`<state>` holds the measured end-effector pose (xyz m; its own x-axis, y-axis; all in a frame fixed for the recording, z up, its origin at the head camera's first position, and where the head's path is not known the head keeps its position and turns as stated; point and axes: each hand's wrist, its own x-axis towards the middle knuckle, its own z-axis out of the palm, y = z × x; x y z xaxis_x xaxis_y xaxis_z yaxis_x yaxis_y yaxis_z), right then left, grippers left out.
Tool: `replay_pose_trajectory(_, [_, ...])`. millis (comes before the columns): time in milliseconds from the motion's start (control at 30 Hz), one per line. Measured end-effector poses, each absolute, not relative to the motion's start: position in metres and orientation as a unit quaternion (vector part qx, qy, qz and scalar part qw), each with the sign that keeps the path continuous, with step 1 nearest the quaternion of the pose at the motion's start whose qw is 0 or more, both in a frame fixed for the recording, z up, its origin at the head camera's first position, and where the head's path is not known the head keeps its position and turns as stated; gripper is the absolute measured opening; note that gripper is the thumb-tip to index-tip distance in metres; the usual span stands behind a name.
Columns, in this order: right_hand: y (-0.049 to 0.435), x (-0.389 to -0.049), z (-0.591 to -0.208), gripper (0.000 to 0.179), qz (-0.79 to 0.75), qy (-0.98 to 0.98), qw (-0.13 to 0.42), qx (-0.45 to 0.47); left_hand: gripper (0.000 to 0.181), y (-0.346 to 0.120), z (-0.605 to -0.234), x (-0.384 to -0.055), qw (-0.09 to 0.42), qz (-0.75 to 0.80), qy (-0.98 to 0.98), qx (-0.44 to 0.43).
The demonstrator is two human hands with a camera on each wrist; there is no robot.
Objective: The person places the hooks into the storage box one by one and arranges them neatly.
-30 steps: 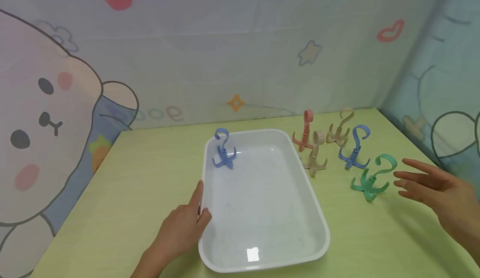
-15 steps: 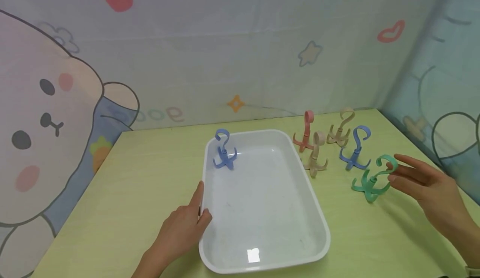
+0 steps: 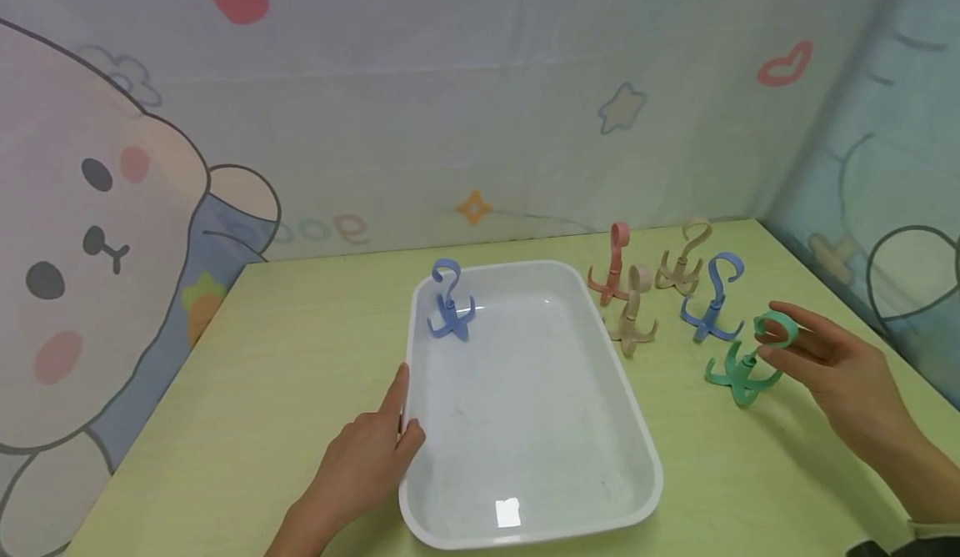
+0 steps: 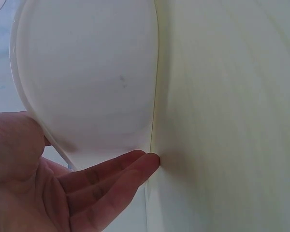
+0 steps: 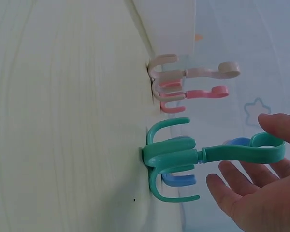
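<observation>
A white tray [image 3: 525, 415] lies on the table, its left rim held by my left hand [image 3: 363, 461]. In the left wrist view the thumb hooks over the rim while the fingers [image 4: 108, 186] lie along the tray's outer wall. A green four-pronged hanging hook [image 3: 741, 378] stands upright right of the tray. My right hand [image 3: 843, 382] surrounds its curled top, thumb on one side and fingers on the other. The right wrist view shows space between these fingers [image 5: 234, 181] and the hook's stem. Inside the tray's far left corner stands a blue hook [image 3: 452, 319].
Behind the green hook stand another blue hook [image 3: 708, 315], a pink hook [image 3: 613, 278] and two beige hooks, one [image 3: 633, 323] close against the tray's right side, the other [image 3: 681, 269] farther back. A printed cloth [image 3: 420, 123] hangs behind the table [image 3: 255, 390].
My right hand has moved left from beside the green hook until its fingers surround the curled top. The left hand stays at the tray's rim.
</observation>
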<state>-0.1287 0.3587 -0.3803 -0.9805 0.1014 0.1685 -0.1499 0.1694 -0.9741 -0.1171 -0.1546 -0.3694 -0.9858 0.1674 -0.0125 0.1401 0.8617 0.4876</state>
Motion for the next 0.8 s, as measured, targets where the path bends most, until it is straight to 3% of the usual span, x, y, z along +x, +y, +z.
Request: replay_pose_trajectory(800, [0.350,-0.143,-0.383,0.031,0.711,-0.698,0.081,0.031,0.071,-0.156,-0.371,-0.119,0.017,0.250,0.964,0.091])
